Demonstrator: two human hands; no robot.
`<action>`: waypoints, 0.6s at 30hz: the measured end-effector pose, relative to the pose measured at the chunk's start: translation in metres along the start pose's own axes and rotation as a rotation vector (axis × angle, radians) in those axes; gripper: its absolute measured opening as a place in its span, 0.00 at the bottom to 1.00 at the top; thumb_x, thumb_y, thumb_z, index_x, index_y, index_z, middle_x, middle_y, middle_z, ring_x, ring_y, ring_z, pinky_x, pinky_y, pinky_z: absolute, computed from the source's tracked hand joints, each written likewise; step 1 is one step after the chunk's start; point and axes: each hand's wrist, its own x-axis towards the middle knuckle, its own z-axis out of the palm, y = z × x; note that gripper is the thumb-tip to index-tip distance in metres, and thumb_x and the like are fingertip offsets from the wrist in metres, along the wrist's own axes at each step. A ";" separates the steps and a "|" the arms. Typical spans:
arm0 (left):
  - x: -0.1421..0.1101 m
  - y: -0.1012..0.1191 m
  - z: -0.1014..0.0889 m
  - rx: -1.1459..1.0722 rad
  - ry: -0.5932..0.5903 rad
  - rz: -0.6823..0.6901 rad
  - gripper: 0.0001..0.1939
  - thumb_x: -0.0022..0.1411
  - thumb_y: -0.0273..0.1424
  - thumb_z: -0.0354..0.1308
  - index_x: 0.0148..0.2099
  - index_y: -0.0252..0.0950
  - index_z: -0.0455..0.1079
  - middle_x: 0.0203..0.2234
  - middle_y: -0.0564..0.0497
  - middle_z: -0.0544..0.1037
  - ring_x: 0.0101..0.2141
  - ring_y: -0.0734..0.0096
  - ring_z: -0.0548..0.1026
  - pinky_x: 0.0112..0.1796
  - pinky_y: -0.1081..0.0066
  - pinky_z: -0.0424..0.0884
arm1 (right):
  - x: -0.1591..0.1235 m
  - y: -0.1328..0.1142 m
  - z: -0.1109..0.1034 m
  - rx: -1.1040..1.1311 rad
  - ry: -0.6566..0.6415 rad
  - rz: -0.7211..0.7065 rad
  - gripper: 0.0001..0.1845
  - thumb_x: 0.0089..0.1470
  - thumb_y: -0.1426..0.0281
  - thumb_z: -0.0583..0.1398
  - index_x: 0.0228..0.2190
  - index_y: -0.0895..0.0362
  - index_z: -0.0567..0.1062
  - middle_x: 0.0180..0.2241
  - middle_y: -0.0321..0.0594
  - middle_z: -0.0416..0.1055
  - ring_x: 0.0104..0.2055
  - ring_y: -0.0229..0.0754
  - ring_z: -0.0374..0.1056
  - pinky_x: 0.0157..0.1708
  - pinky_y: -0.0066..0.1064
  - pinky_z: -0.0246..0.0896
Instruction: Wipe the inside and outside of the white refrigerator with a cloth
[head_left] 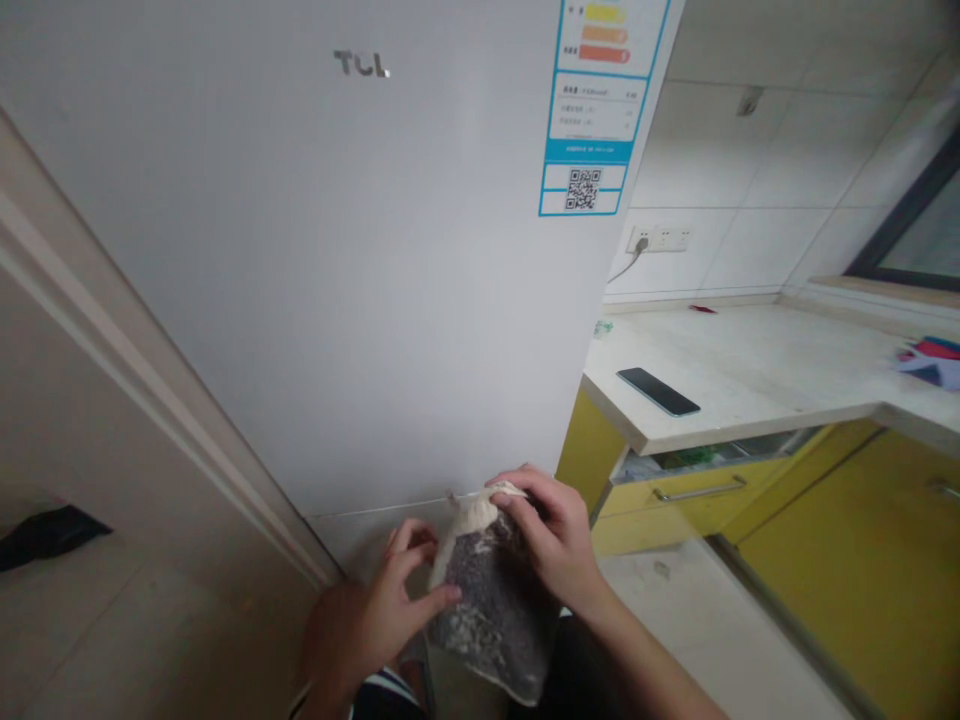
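Observation:
In the head view, a small bag point(491, 600) hangs in front of my legs, with a gathered cream top and a dark grey, pale-streaked body. My right hand point(551, 530) pinches its gathered top between thumb and fingers. At the bag's left edge is my left hand point(401, 590), its thumb against the front and its fingers curved apart from the thumb. Just beyond both hands rises a white fridge point(375, 300) marked TCL.
A phone point(658, 391) lies on the white counter point(757, 370) to the right. Below it, a yellow drawer point(690, 490) is partly pulled out. Colourful items point(932, 362) rest at the counter's far right. A door frame point(150, 310) runs along the left.

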 end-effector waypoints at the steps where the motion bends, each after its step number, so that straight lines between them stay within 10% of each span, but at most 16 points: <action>1: -0.001 -0.002 0.010 -0.027 -0.055 -0.013 0.29 0.51 0.57 0.78 0.48 0.45 0.87 0.58 0.43 0.83 0.63 0.44 0.78 0.66 0.54 0.73 | 0.005 -0.005 -0.004 -0.020 0.029 -0.053 0.09 0.70 0.65 0.67 0.38 0.53 0.87 0.35 0.37 0.84 0.37 0.38 0.78 0.41 0.26 0.70; 7: -0.004 0.011 0.045 -0.317 -0.179 -0.059 0.35 0.60 0.61 0.72 0.54 0.38 0.82 0.51 0.41 0.86 0.54 0.48 0.81 0.60 0.56 0.76 | 0.026 -0.018 -0.037 -0.114 0.180 -0.173 0.08 0.66 0.71 0.68 0.34 0.52 0.87 0.32 0.34 0.83 0.33 0.36 0.78 0.37 0.24 0.70; 11: 0.004 0.026 0.011 -0.368 -0.123 -0.014 0.28 0.64 0.59 0.71 0.37 0.39 0.75 0.33 0.50 0.82 0.37 0.64 0.80 0.40 0.72 0.76 | 0.030 -0.019 -0.060 -0.178 0.281 -0.157 0.08 0.66 0.68 0.69 0.33 0.52 0.87 0.33 0.35 0.84 0.34 0.37 0.80 0.38 0.23 0.72; 18: 0.004 0.007 -0.027 -0.022 -0.154 0.034 0.22 0.59 0.55 0.75 0.42 0.43 0.83 0.41 0.48 0.86 0.46 0.55 0.82 0.47 0.67 0.78 | 0.030 -0.014 -0.051 -0.095 0.376 -0.050 0.08 0.63 0.62 0.72 0.35 0.52 0.89 0.34 0.38 0.86 0.35 0.39 0.81 0.37 0.25 0.74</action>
